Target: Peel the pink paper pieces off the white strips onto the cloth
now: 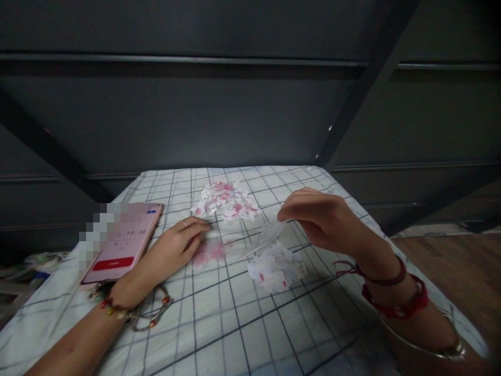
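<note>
My right hand (319,216) pinches one end of a thin, see-through plastic bag (268,235) and lifts it off the table. Just below the raised plastic lies a heap of small white paper scraps (276,266), some with red marks. My left hand (180,240) rests on the cloth, thumb and fingers apart. Beside its thumb is a blurred patch of pink bits (211,251); whether they sit inside the plastic I cannot tell. Beyond both hands, a second heap of white and pink scraps (227,201) is spread toward the far side.
A checked white cloth (250,324) covers the table. A pink phone (121,245) with a lit timer screen lies left of my left forearm. Dark panels (219,120) rise behind the far table edge. Brown wooden floor (450,261) shows at the right.
</note>
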`<state>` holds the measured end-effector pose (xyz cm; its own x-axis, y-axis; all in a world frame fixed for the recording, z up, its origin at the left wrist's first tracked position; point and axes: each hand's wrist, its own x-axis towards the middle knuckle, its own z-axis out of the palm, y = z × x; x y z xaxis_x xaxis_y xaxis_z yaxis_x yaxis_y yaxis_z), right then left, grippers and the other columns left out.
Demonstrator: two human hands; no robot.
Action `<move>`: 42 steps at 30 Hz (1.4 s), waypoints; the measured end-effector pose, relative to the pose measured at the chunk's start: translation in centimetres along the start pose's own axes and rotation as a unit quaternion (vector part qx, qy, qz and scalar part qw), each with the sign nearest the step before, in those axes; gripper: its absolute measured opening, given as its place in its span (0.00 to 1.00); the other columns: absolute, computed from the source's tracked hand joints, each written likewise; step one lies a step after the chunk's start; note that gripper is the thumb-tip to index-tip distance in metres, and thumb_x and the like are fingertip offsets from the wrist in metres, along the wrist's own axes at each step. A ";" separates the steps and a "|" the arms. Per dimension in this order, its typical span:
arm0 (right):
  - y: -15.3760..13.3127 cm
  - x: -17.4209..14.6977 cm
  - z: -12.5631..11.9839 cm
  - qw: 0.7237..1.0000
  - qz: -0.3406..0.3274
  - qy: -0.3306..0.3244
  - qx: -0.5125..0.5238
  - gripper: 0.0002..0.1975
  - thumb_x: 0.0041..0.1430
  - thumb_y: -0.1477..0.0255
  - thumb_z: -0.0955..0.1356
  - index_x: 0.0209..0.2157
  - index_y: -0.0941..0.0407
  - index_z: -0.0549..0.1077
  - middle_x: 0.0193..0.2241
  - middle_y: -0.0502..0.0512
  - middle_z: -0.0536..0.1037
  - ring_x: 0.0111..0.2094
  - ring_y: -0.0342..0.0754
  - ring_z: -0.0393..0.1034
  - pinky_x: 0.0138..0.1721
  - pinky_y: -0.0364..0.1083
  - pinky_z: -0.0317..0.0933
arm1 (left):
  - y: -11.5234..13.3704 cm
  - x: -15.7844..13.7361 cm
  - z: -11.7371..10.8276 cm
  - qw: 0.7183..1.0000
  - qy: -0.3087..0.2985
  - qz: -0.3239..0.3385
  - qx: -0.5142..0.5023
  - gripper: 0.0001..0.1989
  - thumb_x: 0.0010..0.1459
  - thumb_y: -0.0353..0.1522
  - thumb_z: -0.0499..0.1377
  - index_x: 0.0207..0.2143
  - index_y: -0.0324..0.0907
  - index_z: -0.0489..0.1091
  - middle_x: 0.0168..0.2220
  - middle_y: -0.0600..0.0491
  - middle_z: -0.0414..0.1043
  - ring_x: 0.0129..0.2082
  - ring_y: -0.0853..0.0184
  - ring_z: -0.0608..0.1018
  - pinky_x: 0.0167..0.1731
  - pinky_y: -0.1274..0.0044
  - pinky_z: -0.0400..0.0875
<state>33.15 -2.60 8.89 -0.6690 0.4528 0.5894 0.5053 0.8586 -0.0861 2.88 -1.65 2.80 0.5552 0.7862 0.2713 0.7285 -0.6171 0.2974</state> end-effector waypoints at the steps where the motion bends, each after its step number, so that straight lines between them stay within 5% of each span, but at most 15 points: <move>1: -0.1 0.1 0.1 1.000 -0.005 -0.004 0.007 0.18 0.49 0.88 0.57 0.29 0.57 0.73 0.24 0.49 0.75 0.28 0.41 0.68 0.34 0.42 0.63 | 0.0 0.0 0.0 1.000 0.001 0.000 -0.002 0.16 0.61 0.31 0.45 0.41 0.40 0.71 0.43 0.47 0.74 0.46 0.63 0.74 0.49 0.66 0.70; 22: -2.4 -0.6 -2.0 0.957 0.132 -0.253 0.052 0.18 0.55 0.85 0.62 0.39 0.56 0.78 0.37 0.54 0.81 0.38 0.43 0.76 0.42 0.42 0.68 | -0.3 -1.0 -0.2 0.996 0.049 0.056 -0.043 0.15 0.59 0.25 0.46 0.40 0.40 0.70 0.42 0.50 0.73 0.44 0.66 0.75 0.48 0.70 0.71; 30: -4.8 -4.1 -4.1 0.967 0.091 -0.237 0.028 0.19 0.57 0.86 0.59 0.41 0.58 0.77 0.39 0.54 0.81 0.42 0.44 0.75 0.46 0.45 0.67 | 0.2 -1.4 -0.3 0.987 0.064 0.135 -0.054 0.15 0.57 0.23 0.46 0.40 0.40 0.69 0.41 0.51 0.73 0.42 0.68 0.75 0.46 0.72 0.71; 37: -6.1 -4.7 -5.0 0.988 0.076 -0.107 -0.087 0.19 0.56 0.87 0.58 0.39 0.58 0.76 0.35 0.53 0.81 0.39 0.42 0.75 0.43 0.42 0.67 | 1.2 -1.8 -0.2 0.977 0.068 0.189 -0.065 0.14 0.60 0.24 0.46 0.40 0.41 0.69 0.41 0.50 0.72 0.42 0.69 0.75 0.44 0.74 0.72; 42: -6.2 -4.5 -4.7 0.951 0.151 -0.121 -0.241 0.18 0.53 0.87 0.59 0.38 0.58 0.74 0.33 0.55 0.81 0.33 0.44 0.75 0.35 0.42 0.66 | 1.7 -1.8 -0.2 0.972 0.072 0.212 -0.077 0.14 0.60 0.24 0.46 0.40 0.42 0.69 0.41 0.51 0.73 0.41 0.69 0.75 0.42 0.74 0.73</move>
<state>35.60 -11.05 10.51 -0.5301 0.7531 0.3896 0.8464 0.4975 0.1900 3.04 -4.11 2.96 0.7223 0.4541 0.5215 0.3717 -0.8909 0.2609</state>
